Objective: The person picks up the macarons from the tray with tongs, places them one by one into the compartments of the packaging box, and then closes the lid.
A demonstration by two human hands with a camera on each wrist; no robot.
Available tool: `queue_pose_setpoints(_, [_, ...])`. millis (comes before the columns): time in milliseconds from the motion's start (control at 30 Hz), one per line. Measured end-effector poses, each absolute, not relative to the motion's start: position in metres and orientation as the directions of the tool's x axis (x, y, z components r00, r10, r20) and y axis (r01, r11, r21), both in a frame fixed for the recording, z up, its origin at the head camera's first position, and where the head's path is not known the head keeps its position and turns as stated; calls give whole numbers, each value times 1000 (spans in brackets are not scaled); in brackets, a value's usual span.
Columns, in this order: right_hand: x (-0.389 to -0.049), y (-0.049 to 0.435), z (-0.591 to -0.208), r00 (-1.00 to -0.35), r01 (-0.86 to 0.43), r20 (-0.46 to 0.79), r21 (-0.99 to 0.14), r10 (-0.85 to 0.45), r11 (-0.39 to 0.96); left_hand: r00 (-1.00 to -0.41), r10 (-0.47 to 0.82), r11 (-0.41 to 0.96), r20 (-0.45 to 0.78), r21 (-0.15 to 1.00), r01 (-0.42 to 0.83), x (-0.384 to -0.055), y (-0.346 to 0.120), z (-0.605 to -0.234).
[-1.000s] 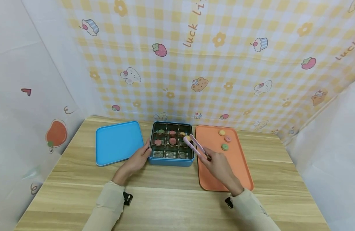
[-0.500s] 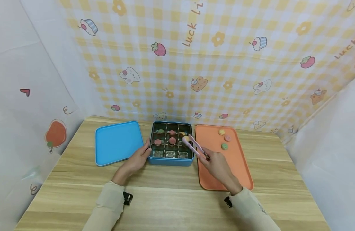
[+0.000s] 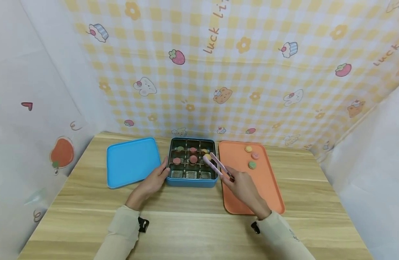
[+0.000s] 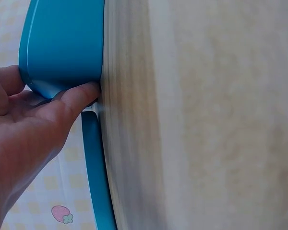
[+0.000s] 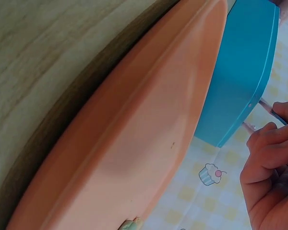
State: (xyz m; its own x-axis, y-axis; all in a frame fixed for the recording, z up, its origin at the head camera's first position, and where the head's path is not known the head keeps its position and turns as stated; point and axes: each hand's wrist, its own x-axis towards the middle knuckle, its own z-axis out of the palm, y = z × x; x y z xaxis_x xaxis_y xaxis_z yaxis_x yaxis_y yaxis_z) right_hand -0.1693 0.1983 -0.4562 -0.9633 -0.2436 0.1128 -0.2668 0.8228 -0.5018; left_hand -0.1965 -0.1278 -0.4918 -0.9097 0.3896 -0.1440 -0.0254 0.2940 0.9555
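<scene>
My left hand [image 3: 157,177] holds the left side of a blue tin box [image 3: 192,183]; in the left wrist view one digit is at the rim and another by the table. The tin has a dark divided insert with macarons: green [image 3: 180,148], pink [image 3: 193,150] and yellow [image 3: 204,151] in the back row, two pinkish ones [image 3: 193,159] in the middle row. My right hand [image 3: 243,186] grips pale pink tongs [image 3: 221,169]. Their tips pinch a yellow macaron [image 3: 207,157] over the middle row's right compartment. The tin wall hides the tips in the right wrist view.
An orange tray [image 3: 251,189] lies right of the tin, bearing a yellow [image 3: 248,148], a pink [image 3: 255,155] and a green macaron [image 3: 252,165]. The blue lid [image 3: 132,162] lies to the left. A checked cloth [image 3: 193,79] hangs behind the wooden table [image 3: 186,231].
The tongs with the yellow macaron have shifted slightly down and left over the same compartment. The left hand stays on the tin. The head view has tilted a little.
</scene>
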Motion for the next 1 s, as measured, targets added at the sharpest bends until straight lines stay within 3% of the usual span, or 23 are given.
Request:
queue_pose_setpoints(567, [-169,205,-461,-970,-243,141,-558,-198,793,-906,395,279,-151,960,-38,-196,-130,-492])
queue_pose_setpoints(1000, [-180,231,-461,-963,-253,215,-517,-163,818,-903,403,279,-150,960,-35,-196,-130,-490])
